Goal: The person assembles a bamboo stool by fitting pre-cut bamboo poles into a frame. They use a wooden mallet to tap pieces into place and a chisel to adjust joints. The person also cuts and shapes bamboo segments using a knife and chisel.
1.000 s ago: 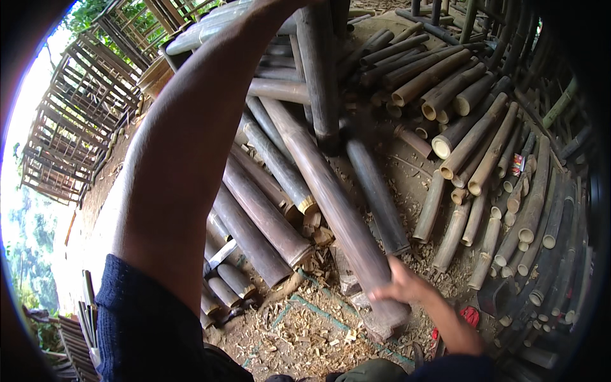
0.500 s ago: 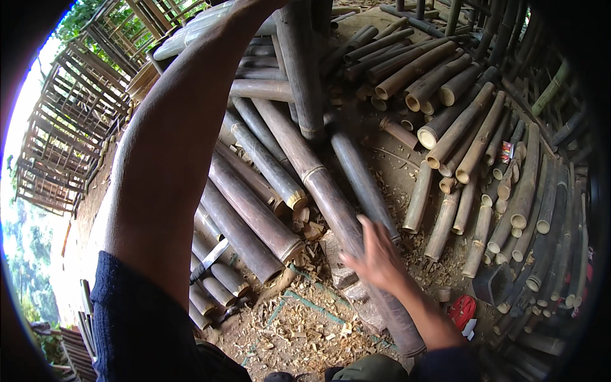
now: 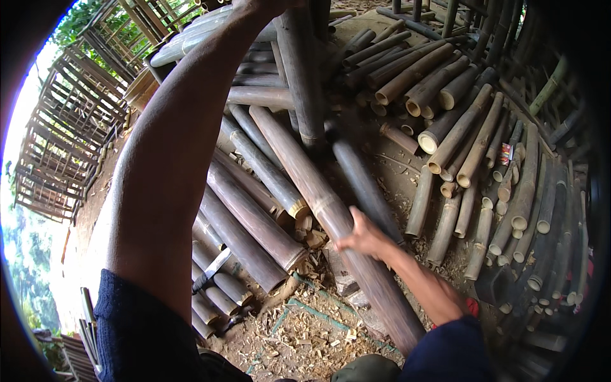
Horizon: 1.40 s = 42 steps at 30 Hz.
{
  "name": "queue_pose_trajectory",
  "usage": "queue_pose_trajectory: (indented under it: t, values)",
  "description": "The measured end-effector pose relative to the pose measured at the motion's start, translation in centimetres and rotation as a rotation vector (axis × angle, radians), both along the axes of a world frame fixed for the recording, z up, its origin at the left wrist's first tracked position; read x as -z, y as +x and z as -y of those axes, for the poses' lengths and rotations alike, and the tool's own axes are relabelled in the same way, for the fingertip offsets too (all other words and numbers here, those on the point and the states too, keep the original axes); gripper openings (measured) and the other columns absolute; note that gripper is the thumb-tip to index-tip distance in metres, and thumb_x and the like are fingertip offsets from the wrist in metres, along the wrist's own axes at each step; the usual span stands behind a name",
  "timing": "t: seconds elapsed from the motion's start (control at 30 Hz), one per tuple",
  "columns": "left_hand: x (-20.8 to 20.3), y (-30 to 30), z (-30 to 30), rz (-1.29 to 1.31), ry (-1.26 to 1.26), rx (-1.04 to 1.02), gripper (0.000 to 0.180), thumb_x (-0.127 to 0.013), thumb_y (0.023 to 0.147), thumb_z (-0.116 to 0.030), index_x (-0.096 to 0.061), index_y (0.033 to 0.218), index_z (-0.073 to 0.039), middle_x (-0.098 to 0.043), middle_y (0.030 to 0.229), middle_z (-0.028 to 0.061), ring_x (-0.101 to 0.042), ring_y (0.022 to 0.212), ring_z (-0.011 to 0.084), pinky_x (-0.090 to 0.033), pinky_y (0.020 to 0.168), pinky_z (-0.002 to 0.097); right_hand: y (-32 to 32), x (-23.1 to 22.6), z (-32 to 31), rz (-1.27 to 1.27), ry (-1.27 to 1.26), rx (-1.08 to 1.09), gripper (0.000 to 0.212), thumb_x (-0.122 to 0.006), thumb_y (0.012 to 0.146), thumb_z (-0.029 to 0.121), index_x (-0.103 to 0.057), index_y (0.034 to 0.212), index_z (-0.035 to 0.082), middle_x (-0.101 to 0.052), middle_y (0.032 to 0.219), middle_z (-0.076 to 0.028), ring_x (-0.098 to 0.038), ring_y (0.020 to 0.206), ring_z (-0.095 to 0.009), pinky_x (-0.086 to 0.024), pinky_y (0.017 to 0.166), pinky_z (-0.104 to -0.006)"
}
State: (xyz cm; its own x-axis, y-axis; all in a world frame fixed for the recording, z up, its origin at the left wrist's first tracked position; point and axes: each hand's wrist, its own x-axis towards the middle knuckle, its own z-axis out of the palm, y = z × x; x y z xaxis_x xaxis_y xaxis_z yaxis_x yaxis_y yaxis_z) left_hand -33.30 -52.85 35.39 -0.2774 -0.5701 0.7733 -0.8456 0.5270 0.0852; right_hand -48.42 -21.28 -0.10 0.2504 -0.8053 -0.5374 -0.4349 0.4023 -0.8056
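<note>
Bamboo pole (image 3: 304, 177) slants over chip-strewn ground (image 3: 299, 340), lower end beside the right sleeve (image 3: 449, 358); the right grip (image 3: 367, 238) curls partly around it. The left grip (image 3: 267, 6), partly out of view, I cannot tell.

The dirt ground (image 3: 245, 331) before you bears scattered wood chips (image 3: 312, 340), green strips (image 3: 318, 312) and, to your right, piled bamboo (image 3: 477, 137).

To my left I see a slatted fence (image 3: 54, 137) with green foliage (image 3: 79, 28) past its top. Before me, pale chips (image 3: 309, 347) litter the ground (image 3: 251, 326). On my right lie cut bamboo lengths (image 3: 459, 132) in a spread pile, a small red packet (image 3: 506, 154) among them.
</note>
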Motion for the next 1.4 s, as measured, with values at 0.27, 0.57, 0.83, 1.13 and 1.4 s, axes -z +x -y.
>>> queue_pose_trajectory:
  t: [0.27,0.57,0.83,1.13,1.4]
  values:
    - [1.0,-0.9,1.9,-0.089,-0.145,0.200,0.129,-0.100,0.052,-0.012,-0.031,0.161,-0.008,-0.039,0.155,0.0223,-0.048,0.139,0.0459,-0.049,0.114,0.0507,-10.7,-7.9,-25.3,0.184,-0.125,0.127,0.119,-0.095,0.065,0.034,-0.033,0.158,-0.005,-0.054,0.148,-0.025,-0.053,0.140,-0.034,-0.041,0.118,-0.0433]
    - [1.0,-0.8,2.9,-0.043,-0.155,0.094,0.125,-0.098,0.053,-0.012,-0.033,0.159,0.000,-0.037,0.158,0.0244,-0.040,0.146,0.0458,-0.042,0.120,0.0489,-9.8,-15.0,-39.1,-0.088,-0.038,0.399,0.126,-0.080,0.074,0.064,-0.024,0.164,-0.004,-0.041,0.163,-0.019,-0.042,0.150,-0.039,-0.020,0.127,-0.0543]
    - [0.8,-0.9,1.9,-0.009,-0.168,0.028,0.125,-0.097,0.051,-0.008,-0.034,0.158,-0.001,-0.038,0.157,0.0241,-0.042,0.144,0.0455,-0.045,0.117,0.0490,-17.2,-14.3,-25.6,-0.067,-0.239,0.731,0.120,-0.094,0.062,0.027,-0.030,0.159,-0.006,-0.058,0.140,-0.023,-0.060,0.127,-0.032,-0.049,0.110,-0.0420]
    - [1.5,-0.7,1.9,-0.046,-0.161,0.139,0.124,-0.098,0.056,-0.010,-0.031,0.160,-0.004,-0.037,0.157,0.0233,-0.046,0.142,0.0454,-0.049,0.113,0.0501,-33.2,-7.8,-0.2,-0.497,-0.429,1.002,0.116,-0.087,0.074,0.033,-0.023,0.166,0.001,-0.058,0.142,-0.025,-0.061,0.126,-0.037,-0.051,0.106,-0.0476]
    - [1.4,-0.5,0.2,-0.015,-0.075,0.017,0.127,-0.097,0.063,-0.015,-0.024,0.166,-0.009,-0.032,0.166,0.0234,-0.048,0.143,0.0451,-0.048,0.115,0.0498,-19.6,-8.8,5.7,-1.091,-0.777,0.343,0.070,-0.078,0.089,0.041,-0.057,0.148,0.010,-0.047,0.157,-0.020,-0.047,0.143,-0.040,-0.041,0.118,-0.0515]
